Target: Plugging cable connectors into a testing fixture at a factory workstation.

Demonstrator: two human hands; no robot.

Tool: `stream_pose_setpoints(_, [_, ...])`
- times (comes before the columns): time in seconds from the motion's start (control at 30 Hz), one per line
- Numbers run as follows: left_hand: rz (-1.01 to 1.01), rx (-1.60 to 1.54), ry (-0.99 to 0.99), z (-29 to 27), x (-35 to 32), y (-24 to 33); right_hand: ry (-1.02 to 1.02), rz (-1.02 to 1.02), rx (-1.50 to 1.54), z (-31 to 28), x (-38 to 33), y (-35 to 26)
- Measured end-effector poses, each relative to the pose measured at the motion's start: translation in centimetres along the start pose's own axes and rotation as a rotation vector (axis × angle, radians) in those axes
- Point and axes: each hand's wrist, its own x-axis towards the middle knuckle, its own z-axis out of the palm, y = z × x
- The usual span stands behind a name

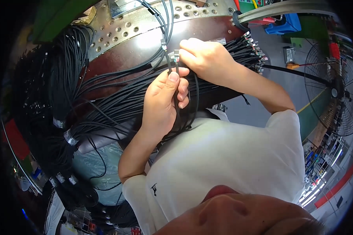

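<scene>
My left hand (164, 93) is closed round two thin black cables (177, 67), with the thumb pressing on them from above. One cable ends in a small connector (176, 57), where bits of coloured wire seem to show. Just beyond, the other runs up to a silvery plug (164, 46). My right hand (200, 57) is curled beside the small connector, its fingertips turned away from view. Whatever they pinch is hidden. Under both hands lies a thick bundle of black cables (121, 100), its stripped or plugged ends (256, 51) gathered at the right.
A perforated metal plate (117, 33) borders the far side of the dark red bench (117, 55). Tied cable bundles (68, 58) hang at the left. A large fan (329, 88) stands at the right, near a blue bin (284, 24).
</scene>
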Motion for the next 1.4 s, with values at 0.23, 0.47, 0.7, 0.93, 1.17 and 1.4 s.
stream_pose_setpoints(0.23, [-0.082,0.127,-0.064,1.3,0.4,0.2,0.253,-0.194,-0.009,-1.6,-0.6,-0.6])
stream_pose_setpoints(0.47, [0.451,0.942,0.107,0.7,-1.5,1.9,0.174,0.215,0.230,0.0,-3.0,2.6])
stream_pose_setpoints(0.7, [-0.112,0.550,-0.123,0.7,-1.3,1.5,0.108,0.199,0.375,0.0,-3.1,3.2])
stream_pose_setpoints(0.93, [-0.156,0.463,-0.176,0.7,-0.3,1.7,0.004,0.185,0.415,-0.2,-2.8,4.5])
stream_pose_setpoints(1.17, [-0.152,0.383,-0.158,0.8,0.2,1.2,0.001,0.075,0.255,-0.4,-3.1,4.6])
stream_pose_setpoints(1.4, [-0.358,0.279,-0.202,3.0,1.7,2.1,0.197,-0.050,0.101,-2.7,-1.6,2.4])
